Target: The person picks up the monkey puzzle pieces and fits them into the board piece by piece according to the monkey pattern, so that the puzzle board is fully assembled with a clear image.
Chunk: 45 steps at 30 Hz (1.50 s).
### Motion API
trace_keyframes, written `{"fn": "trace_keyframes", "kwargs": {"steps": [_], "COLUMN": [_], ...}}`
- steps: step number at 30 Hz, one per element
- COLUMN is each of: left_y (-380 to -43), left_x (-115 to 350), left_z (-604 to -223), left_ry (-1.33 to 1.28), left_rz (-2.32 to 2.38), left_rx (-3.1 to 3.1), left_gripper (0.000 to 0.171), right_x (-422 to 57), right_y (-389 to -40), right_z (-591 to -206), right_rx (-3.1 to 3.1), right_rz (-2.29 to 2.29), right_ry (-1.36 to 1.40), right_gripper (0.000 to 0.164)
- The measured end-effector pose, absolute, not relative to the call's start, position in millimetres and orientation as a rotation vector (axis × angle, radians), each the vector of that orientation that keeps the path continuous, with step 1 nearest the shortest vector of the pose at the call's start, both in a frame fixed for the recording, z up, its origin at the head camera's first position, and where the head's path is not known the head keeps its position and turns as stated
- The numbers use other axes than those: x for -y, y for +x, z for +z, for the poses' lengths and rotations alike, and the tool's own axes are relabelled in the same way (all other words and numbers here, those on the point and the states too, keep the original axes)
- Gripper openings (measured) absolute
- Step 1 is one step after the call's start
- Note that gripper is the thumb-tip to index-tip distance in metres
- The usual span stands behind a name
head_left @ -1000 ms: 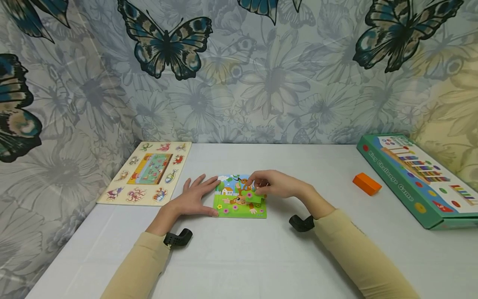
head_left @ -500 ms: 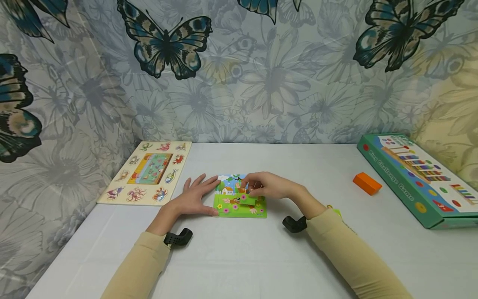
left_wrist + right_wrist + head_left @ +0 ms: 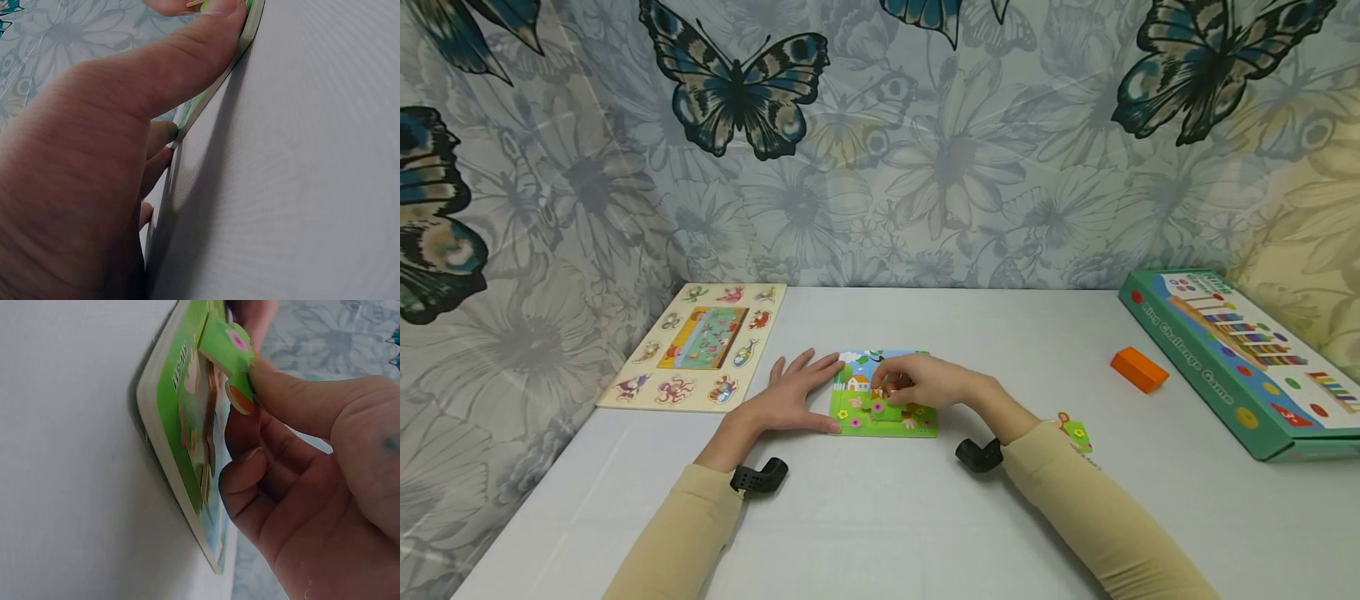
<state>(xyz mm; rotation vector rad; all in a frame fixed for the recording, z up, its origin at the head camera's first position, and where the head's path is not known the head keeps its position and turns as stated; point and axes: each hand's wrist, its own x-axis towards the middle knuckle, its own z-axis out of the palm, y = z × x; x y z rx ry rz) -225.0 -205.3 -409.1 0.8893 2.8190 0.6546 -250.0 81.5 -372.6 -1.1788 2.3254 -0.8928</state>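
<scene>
A small picture puzzle board (image 3: 850,427) with a green meadow, a house and a blue sky lies on the table. My left hand (image 3: 786,402) rests at its left side, fingers spread, with the thumb and fingertips touching the edge. Between thumb and fingers my right hand (image 3: 928,382) pinches a green puzzle piece (image 3: 230,353) with a pink flower. The piece is tilted over the board's lower middle; whether it touches the board I cannot tell. Part of the picture is hidden behind the right hand.
Another puzzle piece (image 3: 1077,434) lies by the right sleeve. An orange block (image 3: 1139,370) sits farther right, beside a green game box (image 3: 1240,367). At the back left is a cream board (image 3: 647,379) with animal pictures. A patterned cloth wall (image 3: 880,208) closes off the back.
My right hand has moved left across the board with the puzzle piece. The loose piece by the right sleeve has come into view. My left hand has stayed in place.
</scene>
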Motion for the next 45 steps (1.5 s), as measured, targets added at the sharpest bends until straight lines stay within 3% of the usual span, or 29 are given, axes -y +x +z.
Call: {"fn": "trace_keyframes", "kwargs": {"steps": [24,45], "left_y": [-226.0,-226.6], "left_x": [203.3,204.7], "left_z": [-410.0,-410.4], "left_ry": [0.875,0.885], "left_rz": [0.645,0.659], "left_rx": [-2.817,-2.81], "left_gripper": [0.103,0.102], "right_x": [-71.9,-71.4], "right_y": [-237.1,-231.6], "right_z": [-373.3,-369.5], "right_rx": [-2.439,-2.424], "right_rz": [-0.731,-0.659], "right_ry": [-1.222,-1.244], "right_gripper": [0.022,0.017]}}
